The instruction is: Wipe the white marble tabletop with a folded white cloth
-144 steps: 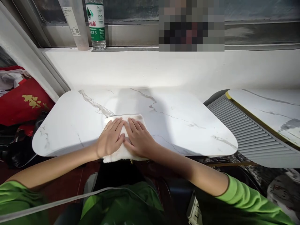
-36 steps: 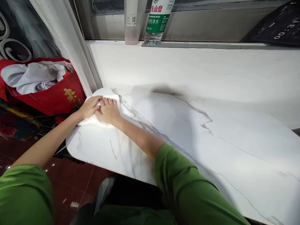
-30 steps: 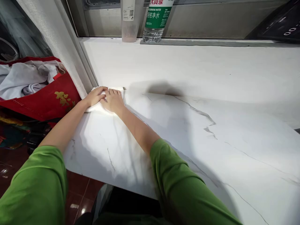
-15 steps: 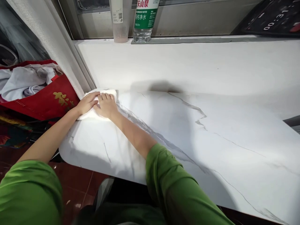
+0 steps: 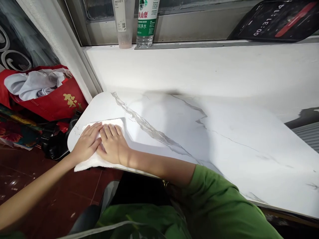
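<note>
A folded white cloth (image 5: 92, 160) lies at the near left corner of the white marble-patterned table (image 5: 199, 132), its near edge hanging slightly past the table's rim. My left hand (image 5: 86, 145) and my right hand (image 5: 113, 146) lie side by side on top of it, fingers stretched flat and pressing down. Both forearms are bare below green sleeves.
A water bottle (image 5: 146, 23) and a clear tube-shaped container (image 5: 122, 25) stand on the window ledge at the back. A red bag (image 5: 47, 96) with grey fabric sits on the floor to the left. A dark phone (image 5: 276, 21) showing a timer leans at the back right.
Both hands have slid the cloth from the far left corner of the table back toward me, to the near left edge. The view has shifted with my head.
</note>
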`<state>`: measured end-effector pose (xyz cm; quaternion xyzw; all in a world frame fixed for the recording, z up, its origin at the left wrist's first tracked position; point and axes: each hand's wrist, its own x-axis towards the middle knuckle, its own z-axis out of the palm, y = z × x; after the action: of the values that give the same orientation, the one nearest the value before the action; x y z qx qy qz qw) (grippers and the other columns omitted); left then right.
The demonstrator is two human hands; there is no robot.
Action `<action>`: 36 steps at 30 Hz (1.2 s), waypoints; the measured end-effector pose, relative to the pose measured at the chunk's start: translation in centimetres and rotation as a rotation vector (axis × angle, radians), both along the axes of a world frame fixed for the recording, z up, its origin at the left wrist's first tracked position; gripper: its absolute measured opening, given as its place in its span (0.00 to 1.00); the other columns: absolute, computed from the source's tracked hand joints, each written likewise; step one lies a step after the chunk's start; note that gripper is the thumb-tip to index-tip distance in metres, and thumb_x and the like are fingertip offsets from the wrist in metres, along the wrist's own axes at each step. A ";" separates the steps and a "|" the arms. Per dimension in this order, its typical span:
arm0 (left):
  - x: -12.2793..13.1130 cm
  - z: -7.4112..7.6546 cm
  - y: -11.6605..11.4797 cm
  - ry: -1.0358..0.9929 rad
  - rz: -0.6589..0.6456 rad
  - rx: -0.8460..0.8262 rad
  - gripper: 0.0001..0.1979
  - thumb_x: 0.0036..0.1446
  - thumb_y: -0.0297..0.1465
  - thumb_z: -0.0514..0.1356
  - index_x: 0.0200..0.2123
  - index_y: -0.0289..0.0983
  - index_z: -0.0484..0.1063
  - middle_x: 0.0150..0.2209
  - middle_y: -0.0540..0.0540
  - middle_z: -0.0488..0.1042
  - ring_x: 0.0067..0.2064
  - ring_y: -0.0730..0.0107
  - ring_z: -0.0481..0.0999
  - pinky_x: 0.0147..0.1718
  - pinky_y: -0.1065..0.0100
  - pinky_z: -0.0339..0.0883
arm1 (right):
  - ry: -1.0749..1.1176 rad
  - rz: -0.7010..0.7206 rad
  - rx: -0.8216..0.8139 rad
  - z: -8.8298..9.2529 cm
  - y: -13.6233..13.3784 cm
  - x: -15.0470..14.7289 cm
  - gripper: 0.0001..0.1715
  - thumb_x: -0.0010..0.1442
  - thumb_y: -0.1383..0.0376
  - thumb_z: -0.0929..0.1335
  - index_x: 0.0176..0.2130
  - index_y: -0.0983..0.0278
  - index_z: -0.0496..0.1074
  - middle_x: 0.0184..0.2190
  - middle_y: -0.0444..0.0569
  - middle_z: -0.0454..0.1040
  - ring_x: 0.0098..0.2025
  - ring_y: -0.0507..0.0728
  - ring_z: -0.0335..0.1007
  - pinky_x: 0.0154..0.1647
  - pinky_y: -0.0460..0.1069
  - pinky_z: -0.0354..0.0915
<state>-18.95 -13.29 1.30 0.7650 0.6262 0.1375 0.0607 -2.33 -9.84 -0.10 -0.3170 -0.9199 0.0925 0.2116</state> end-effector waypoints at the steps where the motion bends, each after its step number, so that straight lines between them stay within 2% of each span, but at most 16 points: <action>1: 0.3 0.0 0.3 -0.006 -0.009 -0.004 0.26 0.66 0.38 0.43 0.65 0.39 0.56 0.68 0.42 0.60 0.70 0.56 0.56 0.69 0.47 0.44 | 0.002 -0.008 0.000 0.0 0.2 0.3 0.37 0.65 0.55 0.62 0.63 0.80 0.61 0.66 0.69 0.59 0.68 0.73 0.52 0.69 0.66 0.45; 3: 0.7 0.0 1.6 -0.023 -0.027 -0.010 0.26 0.66 0.38 0.44 0.65 0.39 0.57 0.68 0.41 0.60 0.69 0.55 0.57 0.69 0.46 0.45 | -0.004 -0.018 0.003 0.0 1.3 0.6 0.37 0.65 0.55 0.62 0.63 0.79 0.62 0.66 0.70 0.60 0.68 0.73 0.53 0.69 0.66 0.45; 6: 0.9 -0.2 5.1 -0.046 -0.022 -0.001 0.26 0.64 0.39 0.45 0.63 0.39 0.59 0.67 0.41 0.61 0.69 0.54 0.58 0.68 0.45 0.45 | -0.023 -0.006 0.014 0.1 4.7 0.8 0.36 0.65 0.56 0.64 0.61 0.79 0.63 0.65 0.69 0.61 0.67 0.72 0.54 0.68 0.64 0.46; 10: 1.7 -0.7 12.1 -0.061 -0.015 0.030 0.27 0.61 0.36 0.47 0.61 0.36 0.61 0.65 0.39 0.64 0.67 0.52 0.60 0.68 0.46 0.46 | -0.036 -0.043 0.027 -0.3 11.4 1.4 0.30 0.65 0.59 0.64 0.60 0.75 0.65 0.64 0.65 0.65 0.65 0.68 0.57 0.66 0.61 0.49; 16: 4.9 -1.3 23.6 -0.079 -0.089 0.095 0.24 0.58 0.33 0.49 0.57 0.37 0.66 0.59 0.40 0.71 0.62 0.53 0.67 0.64 0.51 0.55 | -0.057 -0.168 0.074 -0.9 20.9 4.1 0.28 0.66 0.63 0.62 0.61 0.72 0.65 0.64 0.59 0.66 0.64 0.63 0.59 0.66 0.56 0.49; 18: 5.9 -1.4 25.9 -0.089 -0.102 0.098 0.24 0.58 0.32 0.49 0.56 0.35 0.67 0.58 0.40 0.71 0.61 0.52 0.67 0.63 0.52 0.57 | -0.074 -0.206 0.073 -1.0 22.8 5.0 0.28 0.67 0.62 0.61 0.62 0.71 0.65 0.64 0.58 0.66 0.65 0.62 0.58 0.67 0.55 0.48; 20: 6.5 -1.5 27.1 -0.102 -0.109 0.097 0.23 0.58 0.32 0.49 0.56 0.35 0.68 0.58 0.40 0.72 0.60 0.52 0.68 0.63 0.53 0.57 | -0.083 -0.237 0.069 -1.2 23.8 5.5 0.27 0.68 0.62 0.61 0.62 0.70 0.64 0.65 0.58 0.65 0.66 0.61 0.58 0.67 0.56 0.49; 24: 6.7 -1.3 26.7 -0.123 -0.125 0.094 0.24 0.59 0.31 0.49 0.58 0.33 0.67 0.59 0.39 0.71 0.61 0.52 0.67 0.63 0.54 0.56 | -0.064 -0.245 0.058 -1.4 23.6 5.7 0.28 0.68 0.62 0.60 0.63 0.70 0.64 0.65 0.58 0.64 0.67 0.63 0.56 0.67 0.57 0.48; 28: 7.3 -1.1 23.9 -0.108 -0.132 0.069 0.25 0.59 0.31 0.49 0.59 0.33 0.66 0.60 0.38 0.70 0.63 0.53 0.66 0.65 0.54 0.54 | -0.056 -0.236 0.043 -1.4 20.9 6.4 0.29 0.67 0.63 0.60 0.63 0.72 0.64 0.65 0.59 0.64 0.66 0.64 0.57 0.67 0.58 0.48; 31: 8.4 -1.3 20.0 -0.089 -0.141 0.074 0.25 0.60 0.31 0.48 0.60 0.36 0.65 0.62 0.41 0.68 0.65 0.55 0.64 0.66 0.52 0.52 | -0.072 -0.208 0.064 -1.3 17.3 7.9 0.30 0.66 0.62 0.60 0.63 0.73 0.64 0.65 0.61 0.63 0.66 0.65 0.56 0.67 0.59 0.48; 36: 10.9 -1.6 10.5 -0.036 -0.131 0.051 0.26 0.65 0.33 0.46 0.65 0.34 0.59 0.68 0.38 0.60 0.70 0.53 0.55 0.69 0.47 0.44 | -0.069 -0.127 0.088 -1.4 8.4 11.2 0.32 0.66 0.59 0.60 0.63 0.74 0.64 0.65 0.63 0.64 0.66 0.66 0.56 0.68 0.61 0.49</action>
<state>-8.09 -2.80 -0.27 0.8030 0.5700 0.1629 0.0612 8.84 -1.44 -1.46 -0.3681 -0.9078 0.0273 0.1991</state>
